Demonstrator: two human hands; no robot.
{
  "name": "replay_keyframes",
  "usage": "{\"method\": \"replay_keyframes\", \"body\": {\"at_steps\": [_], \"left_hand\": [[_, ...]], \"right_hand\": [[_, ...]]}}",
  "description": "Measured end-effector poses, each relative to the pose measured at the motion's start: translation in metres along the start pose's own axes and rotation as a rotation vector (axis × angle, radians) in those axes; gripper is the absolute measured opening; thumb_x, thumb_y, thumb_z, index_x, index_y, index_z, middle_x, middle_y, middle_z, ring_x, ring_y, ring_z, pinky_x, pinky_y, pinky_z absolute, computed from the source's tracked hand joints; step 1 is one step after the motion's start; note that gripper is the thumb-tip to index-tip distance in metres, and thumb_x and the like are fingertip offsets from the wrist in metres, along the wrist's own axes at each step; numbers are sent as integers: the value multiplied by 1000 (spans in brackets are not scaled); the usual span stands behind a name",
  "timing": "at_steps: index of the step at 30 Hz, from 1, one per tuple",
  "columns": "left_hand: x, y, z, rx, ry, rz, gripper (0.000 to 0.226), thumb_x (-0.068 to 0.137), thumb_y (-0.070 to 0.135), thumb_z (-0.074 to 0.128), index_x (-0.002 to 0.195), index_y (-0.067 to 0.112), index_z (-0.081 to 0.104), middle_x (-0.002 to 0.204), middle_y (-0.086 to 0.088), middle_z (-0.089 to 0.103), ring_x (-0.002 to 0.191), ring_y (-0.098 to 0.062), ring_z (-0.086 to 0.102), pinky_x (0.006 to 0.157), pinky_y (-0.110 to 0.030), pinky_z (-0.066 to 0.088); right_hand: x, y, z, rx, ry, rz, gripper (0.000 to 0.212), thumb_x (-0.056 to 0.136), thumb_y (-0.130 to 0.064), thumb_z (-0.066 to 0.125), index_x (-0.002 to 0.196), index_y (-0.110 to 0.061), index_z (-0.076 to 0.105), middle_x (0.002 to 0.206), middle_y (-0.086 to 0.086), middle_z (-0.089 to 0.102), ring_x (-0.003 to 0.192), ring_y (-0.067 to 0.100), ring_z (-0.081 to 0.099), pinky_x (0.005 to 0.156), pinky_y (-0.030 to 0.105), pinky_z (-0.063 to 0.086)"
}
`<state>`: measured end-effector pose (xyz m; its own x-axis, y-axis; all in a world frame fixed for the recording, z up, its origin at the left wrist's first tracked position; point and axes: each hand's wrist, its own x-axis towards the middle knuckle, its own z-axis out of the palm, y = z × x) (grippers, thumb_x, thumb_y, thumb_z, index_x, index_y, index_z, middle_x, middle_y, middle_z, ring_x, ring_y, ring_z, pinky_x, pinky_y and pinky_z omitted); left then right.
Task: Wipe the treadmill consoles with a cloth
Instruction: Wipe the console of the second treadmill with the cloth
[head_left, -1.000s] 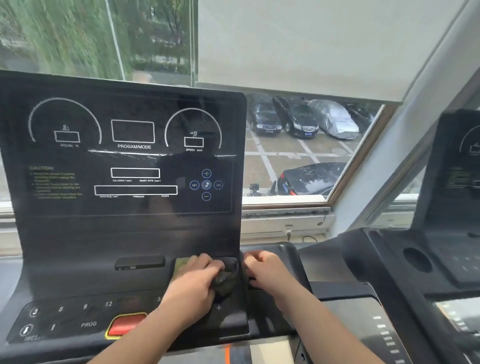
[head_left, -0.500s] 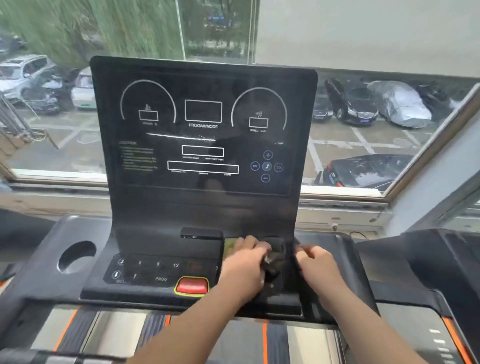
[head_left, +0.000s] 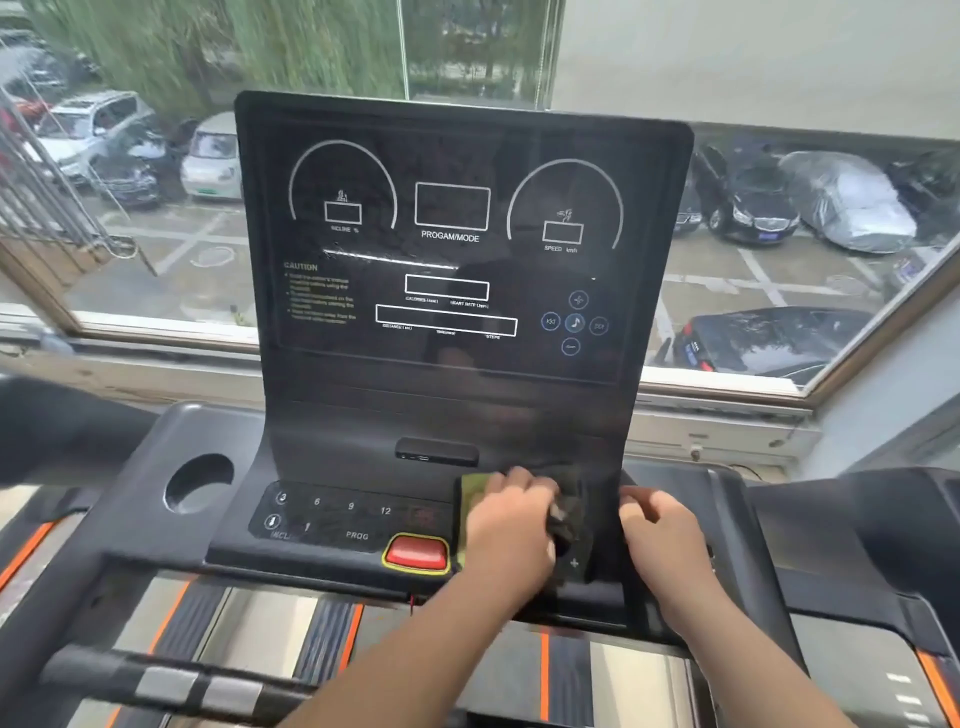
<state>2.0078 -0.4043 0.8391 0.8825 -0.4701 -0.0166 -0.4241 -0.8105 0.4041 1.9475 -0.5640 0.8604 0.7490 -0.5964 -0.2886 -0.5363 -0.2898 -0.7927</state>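
At three o'clock from the red button (head_left: 415, 552), our left hand (head_left: 511, 519) clutches the olive cloth (head_left: 471, 491) on the treadmill console (head_left: 363, 415); our right hand (head_left: 660, 525) curls, grasp unclear; we should press flat, sweeping toward nine o'clock.

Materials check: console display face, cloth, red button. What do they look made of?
Console display face: glossy black plastic or glass, likely; it shows faint reflections.
Cloth: soft fabric, green and dark, bunched under the left hand; weave too blurred.
Red button: shiny plastic, apparently, with highlights.
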Motion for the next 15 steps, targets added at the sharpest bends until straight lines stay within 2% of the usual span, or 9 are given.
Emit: {"method": "replay_keyframes", "body": {"at_steps": [4,5,9,12,15], "left_hand": [[-31,18,7,52,-178,397,41,75,12,68,114,24,63,113,-6,58,103,-35,56,79,-43,47],[-28,14,3,50,-201,438,43,76,10,68,117,22,63,113,-7,59,103,-35,56,78,-43,47],[-9,-11,-13,35,-156,220,43,83,13,63,124,27,56,124,-3,55,119,-30,50,92,-44,47],[-7,-31,-18,39,-139,154,46,82,14,62,125,27,54,126,-2,53,121,-30,48,95,-43,46],[-11,-64,-29,12,-145,128,48,81,15,59,125,31,55,126,1,53,121,-27,48,97,-40,46]], "right_hand": [[0,-5,11,-34,43,-22,27,99,-15,53,123,-15,68,117,8,69,108,26,59,96,36,46],[-1,-7,14,-44,52,-24,28,99,-15,53,124,-15,67,118,9,68,109,26,59,98,37,46],[-9,-16,28,-69,79,-80,30,99,-15,51,124,-19,67,126,9,65,117,24,57,107,40,44],[-19,-23,41,-86,77,-130,30,99,-13,50,122,-17,69,122,3,66,113,18,55,99,31,41],[-30,-30,59,-118,94,-170,28,99,-14,51,118,-19,71,118,1,69,109,16,57,94,30,42]]}}
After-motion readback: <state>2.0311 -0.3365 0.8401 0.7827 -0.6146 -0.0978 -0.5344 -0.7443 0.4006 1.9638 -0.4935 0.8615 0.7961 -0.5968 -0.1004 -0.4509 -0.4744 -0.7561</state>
